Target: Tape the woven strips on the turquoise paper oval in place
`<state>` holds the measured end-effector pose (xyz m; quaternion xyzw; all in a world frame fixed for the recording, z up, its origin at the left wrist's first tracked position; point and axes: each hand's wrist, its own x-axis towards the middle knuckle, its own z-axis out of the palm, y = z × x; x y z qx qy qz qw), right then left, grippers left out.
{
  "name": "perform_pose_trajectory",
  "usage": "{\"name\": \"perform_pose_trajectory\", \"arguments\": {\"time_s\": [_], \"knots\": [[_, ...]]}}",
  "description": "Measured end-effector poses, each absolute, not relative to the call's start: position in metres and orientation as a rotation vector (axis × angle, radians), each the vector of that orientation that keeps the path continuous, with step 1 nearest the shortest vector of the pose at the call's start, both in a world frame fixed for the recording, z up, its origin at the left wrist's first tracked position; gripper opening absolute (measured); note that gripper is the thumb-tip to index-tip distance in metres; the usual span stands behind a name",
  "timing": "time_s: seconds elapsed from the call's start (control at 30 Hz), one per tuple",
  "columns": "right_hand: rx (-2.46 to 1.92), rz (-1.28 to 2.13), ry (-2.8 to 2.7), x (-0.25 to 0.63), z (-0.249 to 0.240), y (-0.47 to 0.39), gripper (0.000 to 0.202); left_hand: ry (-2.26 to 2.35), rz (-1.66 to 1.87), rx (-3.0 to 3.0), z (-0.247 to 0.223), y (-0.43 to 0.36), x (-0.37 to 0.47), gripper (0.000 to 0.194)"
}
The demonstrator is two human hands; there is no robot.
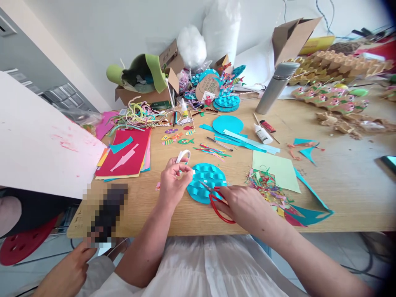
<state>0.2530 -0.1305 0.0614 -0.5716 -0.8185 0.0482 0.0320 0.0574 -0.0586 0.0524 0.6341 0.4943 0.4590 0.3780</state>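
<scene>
The fingers of the left hand (173, 179) are pinched together on a curled strip of white paper (182, 156), which loops up above the knuckles near the middle of the frame. The fingers of the right hand (244, 204) are closed through the handles of a pair of red-handled scissors (216, 200), whose blades point to the upper left and lie over a round turquoise paper disc with a woven, bumpy surface (206, 181). The disc lies flat on the pale wooden worktop (340, 181), just between the two hands, and the left hand touches its left edge.

Right of the disc lies a heap of small coloured paper scraps (267, 187), partly under a pale green paper sheet (275, 169), with turquoise offcuts (309, 212) toward the lower right. Above the disc are thin coloured paper strips (213, 150), a plain turquoise paper circle (227, 123) and long light-blue strips (250, 142). A white glue bottle (262, 134) lies beside them, and a steel flask (275, 86) stands behind. To the left of centre sits a stack of coloured sheets with a red one on top (130, 156).

At the left edge a large white board (37, 140) overhangs the worktop. In the lower left corner another person's hand (69, 272) rests below the worktop's edge.
</scene>
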Motion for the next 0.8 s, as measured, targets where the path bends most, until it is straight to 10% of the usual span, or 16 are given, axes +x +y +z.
{"name": "perform_pose_trajectory", "arguments": {"time_s": [0.2, 0.8], "knots": [[-2.286, -0.008, -2.068, 0.297, 0.042, -0.087, 0.033, 1.204, 1.224, 1.293, 0.049, -0.057, 0.058, 0.012], [-1.824, 0.226, -2.023, 0.277, 0.053, -0.066, 0.016, 1.249, 1.052, 1.735, 0.047, -0.062, 0.056, 0.005]]}}
